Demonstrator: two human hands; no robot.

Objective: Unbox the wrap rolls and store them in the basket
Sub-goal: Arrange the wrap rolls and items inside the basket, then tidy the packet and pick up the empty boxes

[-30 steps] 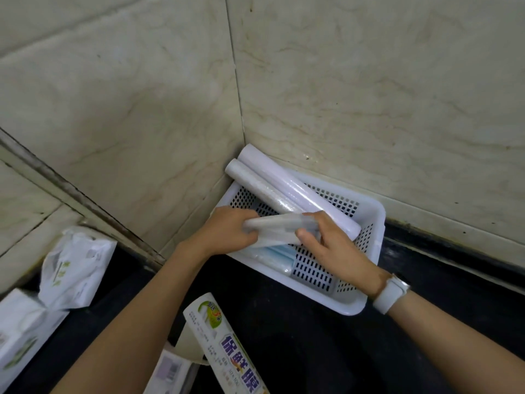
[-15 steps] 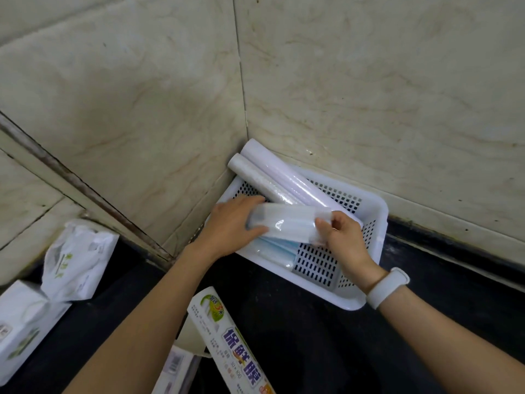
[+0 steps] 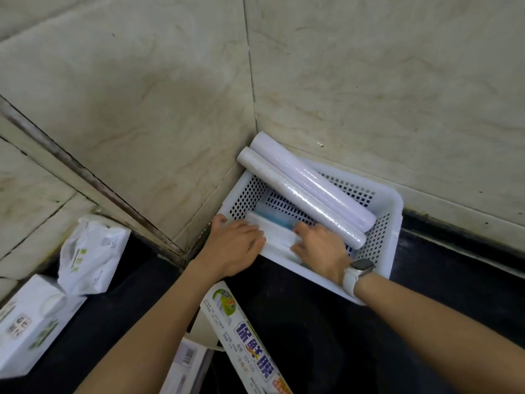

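Observation:
A white perforated basket (image 3: 393,211) stands in the wall corner on the dark counter. Two long pale wrap rolls (image 3: 312,191) lie slanted in it, their far ends sticking out over the rim. A shorter clear-wrapped roll (image 3: 279,240) lies low along the basket's near side, beside a bluish roll (image 3: 274,221). My left hand (image 3: 233,248) rests on its left end at the basket's corner. Inside the basket, my right hand (image 3: 319,251), a white watch on its wrist, presses the roll's right end.
A printed wrap box (image 3: 250,336) lies on the counter below my hands, an open carton (image 3: 184,362) beside it. A tissue pack (image 3: 91,254) and a white box (image 3: 31,325) sit at the left. Tiled walls close in behind the basket.
Both hands carried the short roll from above the basket's front rim down into the basket, where it now lies along the near side.

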